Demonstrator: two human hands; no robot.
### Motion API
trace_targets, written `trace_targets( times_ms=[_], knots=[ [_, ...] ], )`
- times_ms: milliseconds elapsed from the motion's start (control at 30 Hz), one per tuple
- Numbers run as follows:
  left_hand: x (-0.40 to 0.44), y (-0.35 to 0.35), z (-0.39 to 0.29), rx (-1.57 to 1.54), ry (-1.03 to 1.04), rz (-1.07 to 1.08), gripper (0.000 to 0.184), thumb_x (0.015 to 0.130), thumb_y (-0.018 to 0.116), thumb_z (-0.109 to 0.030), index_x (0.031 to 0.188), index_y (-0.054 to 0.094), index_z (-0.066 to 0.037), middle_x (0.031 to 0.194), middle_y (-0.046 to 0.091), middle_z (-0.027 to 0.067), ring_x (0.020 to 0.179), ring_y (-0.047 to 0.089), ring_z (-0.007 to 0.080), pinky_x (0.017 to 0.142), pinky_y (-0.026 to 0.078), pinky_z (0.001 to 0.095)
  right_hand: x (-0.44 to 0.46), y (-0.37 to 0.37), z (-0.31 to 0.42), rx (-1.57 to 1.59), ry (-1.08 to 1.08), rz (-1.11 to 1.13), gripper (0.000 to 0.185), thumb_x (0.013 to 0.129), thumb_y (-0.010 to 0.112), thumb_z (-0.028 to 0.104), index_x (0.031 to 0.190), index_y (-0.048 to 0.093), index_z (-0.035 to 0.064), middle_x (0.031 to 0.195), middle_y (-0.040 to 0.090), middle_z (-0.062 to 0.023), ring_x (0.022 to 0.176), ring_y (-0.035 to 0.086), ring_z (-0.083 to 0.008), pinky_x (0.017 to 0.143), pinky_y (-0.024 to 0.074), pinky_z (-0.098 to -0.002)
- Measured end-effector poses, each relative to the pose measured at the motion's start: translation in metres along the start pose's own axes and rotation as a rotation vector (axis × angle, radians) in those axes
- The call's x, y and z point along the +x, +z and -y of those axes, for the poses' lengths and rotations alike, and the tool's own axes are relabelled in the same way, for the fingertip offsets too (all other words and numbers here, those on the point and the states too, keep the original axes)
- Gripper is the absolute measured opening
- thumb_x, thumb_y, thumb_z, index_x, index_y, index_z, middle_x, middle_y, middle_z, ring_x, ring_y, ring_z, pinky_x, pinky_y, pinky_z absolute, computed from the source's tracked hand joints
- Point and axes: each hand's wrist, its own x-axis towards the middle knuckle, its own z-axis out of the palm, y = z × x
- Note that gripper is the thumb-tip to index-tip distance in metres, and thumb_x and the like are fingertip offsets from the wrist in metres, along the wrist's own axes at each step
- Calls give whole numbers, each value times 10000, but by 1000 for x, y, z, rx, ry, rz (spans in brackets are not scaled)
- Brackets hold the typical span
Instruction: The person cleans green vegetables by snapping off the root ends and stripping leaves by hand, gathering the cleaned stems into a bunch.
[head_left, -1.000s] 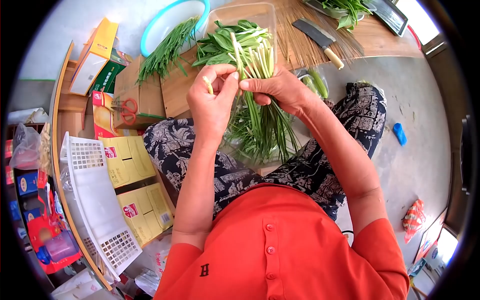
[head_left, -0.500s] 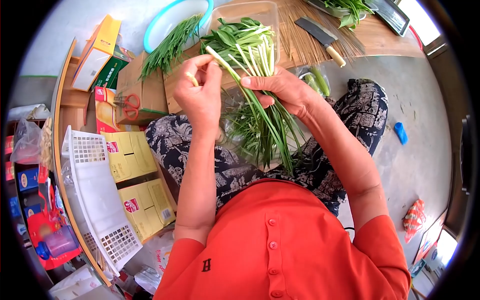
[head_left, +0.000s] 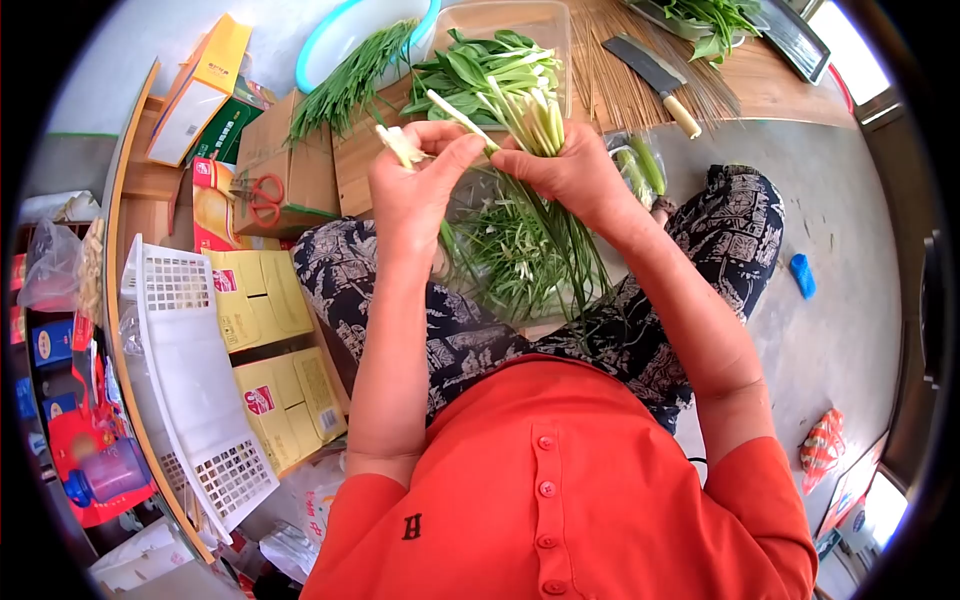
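Note:
My right hand [head_left: 590, 180] is closed around a bunch of scallions [head_left: 530, 115], white stems up and green leaves hanging down. My left hand [head_left: 415, 195] pinches a single scallion stalk [head_left: 458, 116] beside the bunch, thumb against forefinger. Pale peeled scraps [head_left: 401, 147] stick out between its other fingers. Below both hands, between my legs, lies a loose heap of green trimmings [head_left: 525, 255]. A clear tub of leafy greens [head_left: 480, 70] stands just beyond the hands.
A blue-rimmed basin [head_left: 305, 65] with long green chives [head_left: 355, 85] is at the back left. On the wooden table lies a cleaver [head_left: 645, 68] among thin sticks [head_left: 590, 60]. Red scissors [head_left: 265, 200] rest against a cardboard box [head_left: 290, 165]. A white basket [head_left: 200, 370] stands at left.
The left hand has shifted slightly right and closer to the right hand, and now shows more peeled scraps. The bunch has turned more upright and its stems are gathered closer.

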Motion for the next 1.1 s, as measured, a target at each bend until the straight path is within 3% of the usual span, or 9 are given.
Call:
trace_targets(
  times_ms=[167, 267, 500, 567, 667, 833, 900, 967, 1100],
  knots=[
    [-1, 4, 2, -2, 5, -3, 134, 803, 716, -86, 857, 655, 20, 717, 575, -43, 593, 454, 19, 517, 341, 168, -4, 5, -4, -313, -178, -98, 197, 800, 703, 164, 857, 602, 4, 632, 561, -46, 609, 486, -91, 574, 435, -293],
    [-3, 5, -2, 50, -41, -5, 125, 848, 674, -120, 819, 650, 0, 644, 488, -62, 503, 351, -4, 426, 222, 171, -6, 4, -2, -348, -148, -93, 175, 807, 696, 149, 858, 609, 6, 641, 567, -35, 620, 483, -77, 571, 432, -280],
    [1, -3, 0, 111, 20, 18, 128, 874, 610, -107, 903, 659, 8, 654, 486, -75, 547, 370, 2, 471, 266, 182, -4, -2, 1, -30, 47, 14, 148, 813, 709, 143, 842, 631, 21, 675, 568, 20, 589, 471, -49, 521, 404, -219],
    [2, -6, 0, 117, 16, -9, 127, 863, 606, -93, 908, 671, 6, 671, 509, -77, 579, 391, 11, 511, 303, 195, -3, -4, 6, 326, 241, 86, 146, 797, 720, 133, 838, 631, 24, 642, 544, 8, 515, 435, -51, 449, 336, -203],
    [12, -18, 7, 164, 124, -112, 116, 874, 605, -94, 903, 643, 10, 622, 434, -82, 499, 320, -6, 425, 211, 171, -3, -5, 6, 387, 287, 101, 142, 795, 716, 128, 820, 621, 25, 616, 519, 12, 467, 404, -60, 413, 284, -207],
    [17, -49, 11, 241, 5, -214, 108, 820, 662, -121, 826, 681, -15, 646, 512, -65, 569, 417, 8, 484, 320, 196, -2, -12, 6, 349, 292, 56, 146, 807, 704, 132, 817, 609, 21, 628, 516, 11, 467, 400, -61, 417, 289, -212],
    [13, -53, 13, 581, -68, 31, 125, 800, 699, -142, 798, 678, -18, 687, 531, -53, 583, 450, 22, 516, 363, 188, -1, -12, 8, 334, 280, 43, 145, 804, 706, 127, 824, 611, 20, 636, 517, 11, 470, 405, -61, 418, 292, -211],
    [13, -48, 19, 546, 83, 105, 197, 840, 676, -156, 954, 658, 4, 665, 491, -65, 552, 382, -3, 440, 242, 167, -1, -11, 5, 312, 276, 31, 141, 798, 712, 120, 825, 615, 22, 632, 513, 16, 473, 410, -61, 422, 297, -211],
    [1, -15, -14, -45, -187, 189, 332, 871, 654, -198, 1119, 608, 18, 709, 474, -77, 531, 340, -4, 429, 212, 159, -6, -3, 3, 255, 259, 73, 128, 796, 718, 117, 826, 625, 35, 645, 533, 23, 475, 414, -56, 420, 298, -207]
  ],
)
